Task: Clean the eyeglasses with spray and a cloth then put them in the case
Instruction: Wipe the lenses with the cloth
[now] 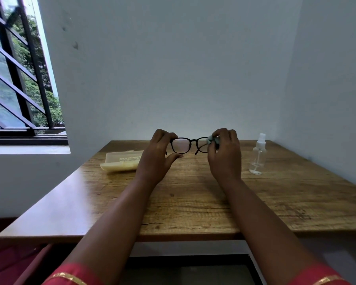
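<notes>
Wiping stage, judged midway. Left hand point(157, 155) fingers pinch eyeglasses point(190, 145) frame, held above table point(193, 202). Right hand point(224, 155) fingers press cloth point(212, 139) on lens. Spray bottle point(258, 156) standing right. Case point(121, 161) left, casing undone.

Home room: wooden table point(193, 202), barred window point(19, 79)

Soft daylight from the left — dim, cool and even.

Light enters through the barred window point(19, 75), leaving the wall point(173, 68) a flat grey-blue and a pale sheen on the left edge of the wooden table point(74, 194). Shadows beneath the forearms are faint and diffuse. The wide-angle lens bends the window bars and table edges outward — the picture is slightly soft, blurrier toward the corners, and there is no harsh glare.
</notes>
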